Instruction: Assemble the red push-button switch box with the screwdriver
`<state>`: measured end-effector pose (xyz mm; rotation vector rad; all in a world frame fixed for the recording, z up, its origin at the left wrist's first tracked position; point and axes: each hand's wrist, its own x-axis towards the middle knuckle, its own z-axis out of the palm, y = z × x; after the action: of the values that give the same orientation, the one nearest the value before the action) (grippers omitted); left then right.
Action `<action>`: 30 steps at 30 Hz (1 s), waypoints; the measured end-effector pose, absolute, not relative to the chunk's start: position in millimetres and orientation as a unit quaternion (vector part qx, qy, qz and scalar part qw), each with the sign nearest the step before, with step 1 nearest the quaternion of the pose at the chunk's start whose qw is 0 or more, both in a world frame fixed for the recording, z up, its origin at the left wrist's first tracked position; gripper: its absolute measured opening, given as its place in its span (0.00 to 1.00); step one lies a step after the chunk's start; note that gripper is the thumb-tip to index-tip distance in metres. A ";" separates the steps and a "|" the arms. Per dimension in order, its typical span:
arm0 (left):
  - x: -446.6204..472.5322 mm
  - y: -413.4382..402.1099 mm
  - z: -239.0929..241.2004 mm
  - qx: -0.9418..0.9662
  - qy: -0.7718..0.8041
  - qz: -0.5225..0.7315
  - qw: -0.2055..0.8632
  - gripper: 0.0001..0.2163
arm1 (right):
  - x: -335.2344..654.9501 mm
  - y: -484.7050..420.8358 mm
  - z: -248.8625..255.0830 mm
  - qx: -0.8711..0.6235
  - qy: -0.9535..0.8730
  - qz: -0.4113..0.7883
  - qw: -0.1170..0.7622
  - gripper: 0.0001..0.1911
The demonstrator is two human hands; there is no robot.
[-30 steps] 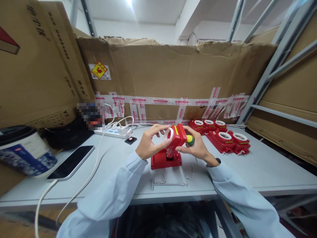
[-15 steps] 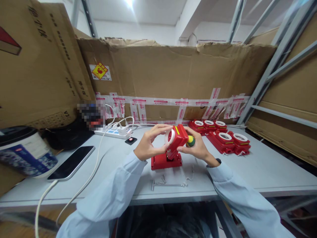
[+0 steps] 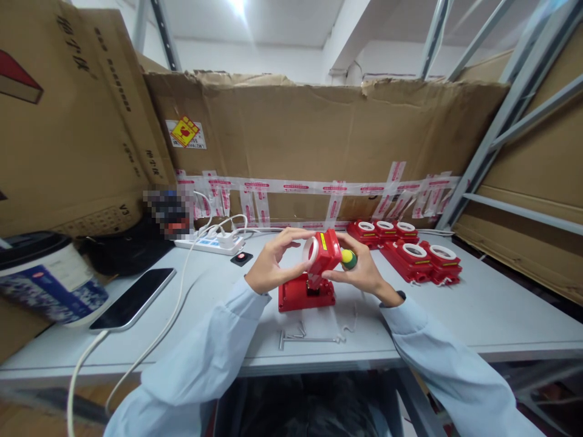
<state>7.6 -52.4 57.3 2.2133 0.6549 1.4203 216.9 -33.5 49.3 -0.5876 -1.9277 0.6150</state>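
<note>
Red housing [image 3: 326, 257] (tilted) sits between left fingers [image 3: 295, 234] and right fingers [image 3: 337, 275].

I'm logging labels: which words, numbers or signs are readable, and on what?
"V3": left cardboard box.
Apparently "LM27", rest blurred: white label.
Red glass symbol: yellow sticker on back cardboard.
Too small or blurred: left box's other characters, tape, bucket, yellow strips on red housings.

You stood or sat in what looked like a small assembly workshop: a grey table [image 3: 478, 312] was hemmed in by a metal rack [image 3: 483, 152] and cardboard [image 3: 319, 133] patched with tape, similar red cases [image 3: 407, 266] neighboured the red unit [image 3: 324, 254] you held, and a T-handle tool [image 3: 310, 340], small metal parts and a power strip [image 3: 204, 244] lay about
</note>
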 end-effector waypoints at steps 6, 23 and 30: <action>10.9 -53.0 54.0 0.781 0.288 0.515 0.204 0.24 | 216.4 -32.8 47.9 -0.234 -0.793 0.256 0.501 0.38; 6.3 -47.0 52.7 0.800 0.187 0.504 0.267 0.25 | 222.3 -29.8 49.7 -0.246 -0.803 0.249 0.482 0.30; 1.7 -48.7 53.6 0.845 0.176 0.484 0.146 0.25 | 220.6 -28.7 48.6 -0.246 -0.788 0.366 0.430 0.25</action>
<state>1.7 -48.7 53.6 2.4321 0.5072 1.3932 220.6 -28.7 48.6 -0.6150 -1.9657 0.9133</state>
